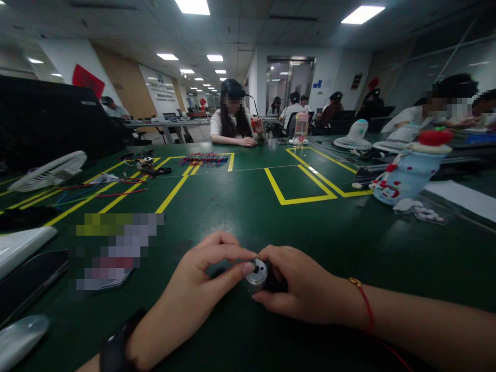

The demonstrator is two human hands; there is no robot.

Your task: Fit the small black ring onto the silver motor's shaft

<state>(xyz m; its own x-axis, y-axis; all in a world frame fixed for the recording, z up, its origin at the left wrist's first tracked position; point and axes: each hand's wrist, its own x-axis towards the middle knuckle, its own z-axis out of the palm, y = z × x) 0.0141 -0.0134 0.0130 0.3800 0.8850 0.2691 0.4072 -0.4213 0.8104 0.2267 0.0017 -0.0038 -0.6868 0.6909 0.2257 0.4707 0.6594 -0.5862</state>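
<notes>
A small silver electric motor [256, 279] sits just above the green table, its round end face with dark holes turned up toward me. My right hand [300, 284] is closed around its side, with a black part partly hidden under the fingers. The thumb and index finger of my left hand [205, 276] are pinched together at the edge of that end face. Whatever lies between those fingertips is too small and covered to make out. A dark band is on my left wrist, and a red cord is on my right.
Yellow tape [282, 200] marks boxes on the green table [217, 201]. Wires [207, 159] lie at the back left, beside a white fan [50, 170]. A blue bottle [411, 173] stands right, a mouse [23, 338] front left. Another person [232, 119] sits opposite.
</notes>
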